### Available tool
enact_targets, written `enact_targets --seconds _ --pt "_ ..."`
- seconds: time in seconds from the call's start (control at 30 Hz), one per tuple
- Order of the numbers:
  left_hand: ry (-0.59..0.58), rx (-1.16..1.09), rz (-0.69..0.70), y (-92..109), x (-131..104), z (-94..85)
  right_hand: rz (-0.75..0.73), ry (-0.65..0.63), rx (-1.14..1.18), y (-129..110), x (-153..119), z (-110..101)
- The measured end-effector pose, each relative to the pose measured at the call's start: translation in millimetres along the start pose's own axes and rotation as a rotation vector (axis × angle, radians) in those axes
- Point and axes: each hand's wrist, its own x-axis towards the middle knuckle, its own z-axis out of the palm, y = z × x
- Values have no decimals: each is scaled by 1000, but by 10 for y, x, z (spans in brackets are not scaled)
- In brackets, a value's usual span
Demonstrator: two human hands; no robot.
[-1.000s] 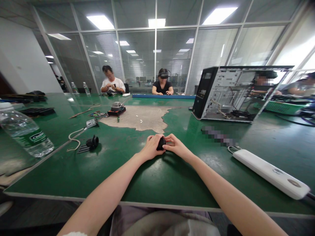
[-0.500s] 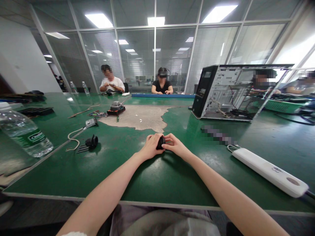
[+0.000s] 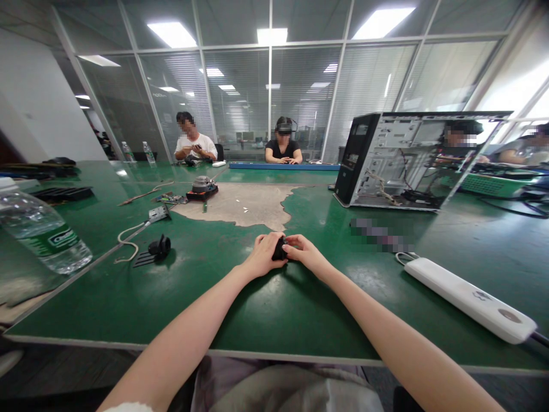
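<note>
In the head view a small black rounded part (image 3: pixel 280 249) is between my hands just above or on the green table; its kind is not clear. My left hand (image 3: pixel 262 257) wraps round its left side, fingers over the top and thumb below. From the right, the thumb and fingers of my right hand (image 3: pixel 305 253) close on its edge. My fingers cover much of the part. Off to the left lies a black plastic piece with a round collar and flat prongs (image 3: pixel 159 248).
At left stand a water bottle (image 3: pixel 55 237) and a metal bracket with a pale cable (image 3: pixel 158 214). Beyond is a round-topped device (image 3: pixel 203 187). An open computer case (image 3: pixel 360 163) and a white power strip (image 3: pixel 467 297) are on the right. Several people sit around the table.
My right thumb and fingers have shifted slightly on the black part, which has turned or tilted a little. My left hand stays nearly still.
</note>
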Motion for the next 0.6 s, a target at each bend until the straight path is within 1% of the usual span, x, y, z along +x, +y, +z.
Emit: enact_targets --seconds 0.1,0.17,0.27,0.37,0.5,0.6 --pt "0 -8 -7 5 -4 -1 -52 -82 2 -77 -42 -17" --pt "0 -8 -12 8 -4 1 -85 -109 2 -127 -75 -20" --pt "3 -3 -12 12 -3 0 -87 -100 13 -148 -90 -15" --pt "1 0 -6 10 -1 -3 -86 -82 34 -101 -53 -5" --pt "1 2 -2 -3 -1 4 -21 -20 10 -24 -5 -6" --pt "9 1 -2 -7 -3 11 3 -71 -22 -29 -19 -27"
